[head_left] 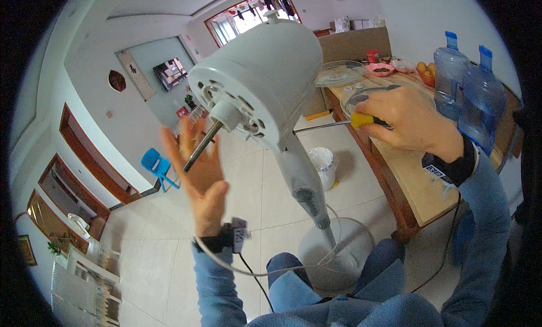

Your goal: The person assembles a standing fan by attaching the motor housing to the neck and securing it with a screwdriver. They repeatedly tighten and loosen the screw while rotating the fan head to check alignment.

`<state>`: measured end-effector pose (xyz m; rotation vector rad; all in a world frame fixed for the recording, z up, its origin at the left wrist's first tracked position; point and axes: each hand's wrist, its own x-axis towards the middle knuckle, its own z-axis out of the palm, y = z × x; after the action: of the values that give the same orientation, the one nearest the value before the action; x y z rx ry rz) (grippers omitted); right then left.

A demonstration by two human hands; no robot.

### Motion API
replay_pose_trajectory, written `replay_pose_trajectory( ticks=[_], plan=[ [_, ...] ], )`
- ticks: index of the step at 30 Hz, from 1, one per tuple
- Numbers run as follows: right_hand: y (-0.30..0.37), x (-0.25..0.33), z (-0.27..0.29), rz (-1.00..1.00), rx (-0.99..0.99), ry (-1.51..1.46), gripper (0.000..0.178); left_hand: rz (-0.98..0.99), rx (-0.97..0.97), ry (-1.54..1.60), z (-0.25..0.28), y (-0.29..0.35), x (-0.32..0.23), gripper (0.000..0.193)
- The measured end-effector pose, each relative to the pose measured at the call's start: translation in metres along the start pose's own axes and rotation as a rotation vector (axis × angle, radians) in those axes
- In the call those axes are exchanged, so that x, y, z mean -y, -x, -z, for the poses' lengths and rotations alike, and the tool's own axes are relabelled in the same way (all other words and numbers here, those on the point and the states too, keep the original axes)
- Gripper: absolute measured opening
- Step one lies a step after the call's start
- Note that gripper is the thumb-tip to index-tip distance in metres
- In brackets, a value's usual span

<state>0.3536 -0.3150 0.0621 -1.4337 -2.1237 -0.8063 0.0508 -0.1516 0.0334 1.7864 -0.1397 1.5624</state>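
Note:
A pale grey pedestal fan (259, 67) stands in front of me, its motor housing bare at the front, with no blades or guard on the metal shaft (202, 147). My right hand (403, 121) is closed round the yellow and black handle of a screwdriver (364, 120). The screwdriver's shank runs left, and its tip meets the housing's lower rear edge near the neck. Beside the shaft, my left hand (203, 174) is raised with fingers spread and slightly blurred, holding nothing. The fan's round base (316, 256) rests on the floor between my knees.
On my right, a wooden table (435, 197) bears fan guards (340, 73), a pink dish (380, 69), a fruit bowl (427, 73) and two blue water jugs (451, 73). A white bucket (323, 164) stands behind the fan. A power cord (254, 272) loops past my left wrist. A blue chair (158, 166) is farther left.

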Motion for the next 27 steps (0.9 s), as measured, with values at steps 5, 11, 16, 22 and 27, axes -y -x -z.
replay_pose_trajectory(
  ticks=[5,11,16,22,27],
  plan=[
    [-0.002,-0.004,-0.001,-0.018,0.045,-0.052,0.027,0.453,0.23,0.084,-0.013,0.024,0.052,0.109],
    [-0.011,0.006,0.011,-0.359,0.384,-0.488,0.032,0.527,0.382,0.262,-0.021,0.009,0.075,0.066],
    [-0.027,0.019,0.022,-0.657,0.763,-0.715,0.03,0.504,0.36,0.339,-0.029,0.02,0.073,0.057],
    [-0.027,0.035,0.016,-0.633,0.611,-0.513,0.023,0.228,0.233,0.185,-0.034,0.024,0.063,0.072],
    [-0.012,0.039,0.017,-0.183,0.319,-0.11,0.021,0.227,0.183,0.26,-0.042,0.031,0.069,0.069]
  ],
)
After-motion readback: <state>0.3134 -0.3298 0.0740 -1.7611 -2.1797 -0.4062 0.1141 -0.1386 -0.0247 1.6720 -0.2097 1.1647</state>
